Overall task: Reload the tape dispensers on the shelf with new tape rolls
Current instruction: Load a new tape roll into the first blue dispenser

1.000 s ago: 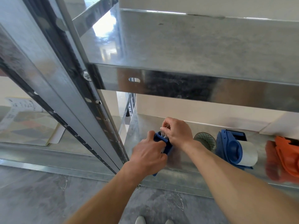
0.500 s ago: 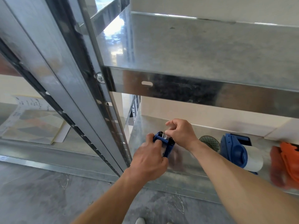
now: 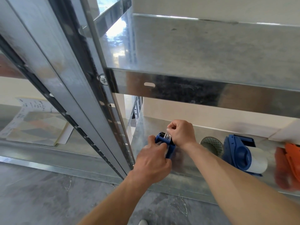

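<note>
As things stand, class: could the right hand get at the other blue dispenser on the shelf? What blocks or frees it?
Probably yes, once free. The right hand pinches tape at the held dispenser; the other dispenser lies on the shelf to its right, only a grey disc between.

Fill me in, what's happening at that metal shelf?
A person is working on a small blue plastic tape dispenser at the lower galvanised metal shelf. The left hand grips the dispenser's body while the right hand pinches a strip of clear tape at its toothed end. Further right on the shelf lie a larger blue tape dispenser carrying a white tape roll and a blurred orange plastic object.
</note>
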{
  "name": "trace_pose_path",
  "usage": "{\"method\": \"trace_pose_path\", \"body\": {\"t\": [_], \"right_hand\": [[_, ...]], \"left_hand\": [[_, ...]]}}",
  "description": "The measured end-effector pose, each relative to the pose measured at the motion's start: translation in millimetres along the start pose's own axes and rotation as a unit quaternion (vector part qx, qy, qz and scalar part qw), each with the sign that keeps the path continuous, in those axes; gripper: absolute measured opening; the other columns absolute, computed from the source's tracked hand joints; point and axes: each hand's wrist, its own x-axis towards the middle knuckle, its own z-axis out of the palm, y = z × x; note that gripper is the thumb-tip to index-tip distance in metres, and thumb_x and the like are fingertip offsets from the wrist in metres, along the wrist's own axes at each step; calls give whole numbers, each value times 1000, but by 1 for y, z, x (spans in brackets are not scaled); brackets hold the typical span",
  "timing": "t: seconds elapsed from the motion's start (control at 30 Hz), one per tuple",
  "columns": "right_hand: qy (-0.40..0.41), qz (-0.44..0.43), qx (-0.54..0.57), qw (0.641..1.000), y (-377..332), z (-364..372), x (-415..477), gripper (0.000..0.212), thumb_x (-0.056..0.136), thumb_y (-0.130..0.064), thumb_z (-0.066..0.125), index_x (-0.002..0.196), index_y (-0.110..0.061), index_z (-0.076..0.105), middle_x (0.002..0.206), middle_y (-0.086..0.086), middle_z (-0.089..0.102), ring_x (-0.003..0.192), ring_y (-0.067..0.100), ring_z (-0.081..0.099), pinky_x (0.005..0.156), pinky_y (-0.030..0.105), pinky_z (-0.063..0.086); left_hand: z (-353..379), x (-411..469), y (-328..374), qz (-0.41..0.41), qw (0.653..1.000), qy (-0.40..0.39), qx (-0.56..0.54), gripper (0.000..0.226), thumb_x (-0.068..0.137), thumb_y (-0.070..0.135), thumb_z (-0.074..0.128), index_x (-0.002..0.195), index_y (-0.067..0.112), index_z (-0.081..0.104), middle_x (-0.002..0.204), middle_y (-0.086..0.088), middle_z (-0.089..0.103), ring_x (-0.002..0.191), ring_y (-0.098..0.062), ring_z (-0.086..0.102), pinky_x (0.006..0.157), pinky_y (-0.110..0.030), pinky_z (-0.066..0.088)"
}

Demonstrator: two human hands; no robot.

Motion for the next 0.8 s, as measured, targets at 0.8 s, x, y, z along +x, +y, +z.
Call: {"method": "trace_pose_path", "body": {"t": [0.8], "right_hand": [[-75,59,114,989,14,-18,-7,35,72,-1,70,103,-16,73,86,-2,72,83,17,69,77,31,59]], "left_hand": [[1,3,3,-46,999,-2,2,33,86,36,48,113,17,46,114,-3,35,81,-24,52,73,-34,48]]}}
